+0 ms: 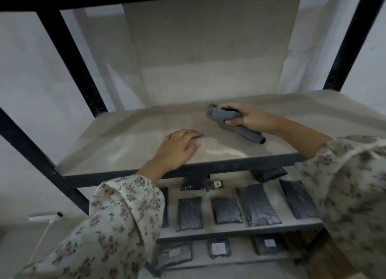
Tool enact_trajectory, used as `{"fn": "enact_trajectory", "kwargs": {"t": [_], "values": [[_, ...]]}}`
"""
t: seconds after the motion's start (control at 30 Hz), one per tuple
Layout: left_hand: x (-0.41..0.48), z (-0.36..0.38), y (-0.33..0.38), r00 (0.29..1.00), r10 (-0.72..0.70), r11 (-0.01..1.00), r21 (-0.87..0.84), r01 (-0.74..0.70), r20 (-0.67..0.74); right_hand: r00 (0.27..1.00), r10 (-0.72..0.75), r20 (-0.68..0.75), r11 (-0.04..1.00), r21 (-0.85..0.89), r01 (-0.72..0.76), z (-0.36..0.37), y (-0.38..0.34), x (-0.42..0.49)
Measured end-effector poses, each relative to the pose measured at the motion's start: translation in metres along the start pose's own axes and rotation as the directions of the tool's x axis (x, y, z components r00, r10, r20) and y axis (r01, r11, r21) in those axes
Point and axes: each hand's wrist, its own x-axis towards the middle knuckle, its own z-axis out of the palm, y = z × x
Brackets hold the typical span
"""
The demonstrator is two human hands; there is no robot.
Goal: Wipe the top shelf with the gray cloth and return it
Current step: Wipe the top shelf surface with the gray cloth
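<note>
The top shelf (129, 136) is a pale, dusty board in a black metal frame. A gray cloth (240, 128), bunched into a long roll, lies on the board right of centre. My right hand (252, 118) grips the cloth from above, with fingers wrapped over its far end and thumb under it. My left hand (177, 146) rests flat on the board near the front edge, fingers spread, holding nothing. Both arms wear floral sleeves.
Black frame posts (69, 57) rise at the left and right (351, 40). The front rail (229, 167) runs below my hands. Lower shelves hold several dark plastic packets (258, 205) and a small tag marked A (217, 183). A white wall stands behind.
</note>
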Motion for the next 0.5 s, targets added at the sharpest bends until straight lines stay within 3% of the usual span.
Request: {"fn": "enact_trajectory", "kwargs": {"t": [0.1,0.17,0.2,0.27,0.33,0.4,0.5], "values": [[0.008,-0.007,0.014,0.988,-0.128,0.948,-0.305,0.094,-0.092,0.999,0.026,-0.028,0.955,0.296,-0.017,0.002,-0.025,0.017],[0.016,-0.016,0.031,0.965,-0.221,0.762,-0.642,0.079,-0.144,0.991,0.069,-0.115,0.861,0.508,-0.001,0.009,-0.044,0.026],[0.021,-0.022,0.040,0.949,-0.264,0.646,-0.762,0.041,-0.173,0.987,0.091,-0.132,0.769,0.639,0.015,0.013,-0.051,0.029],[0.029,-0.034,0.049,0.914,-0.335,0.456,-0.888,-0.057,-0.231,0.993,0.094,-0.075,0.470,0.882,0.022,0.021,-0.061,0.031],[0.035,-0.045,0.048,0.899,-0.348,0.378,-0.917,-0.125,-0.266,0.998,0.059,-0.027,0.266,0.964,0.010,0.032,-0.062,0.033],[0.037,-0.052,0.043,0.918,-0.309,0.354,-0.926,-0.132,-0.249,0.995,0.098,-0.024,0.257,0.967,-0.002,0.044,-0.058,0.037],[0.036,-0.058,0.031,0.958,-0.269,0.317,-0.948,-0.004,-0.094,0.952,0.302,-0.054,0.509,0.853,-0.113,0.054,-0.049,0.043]]}}
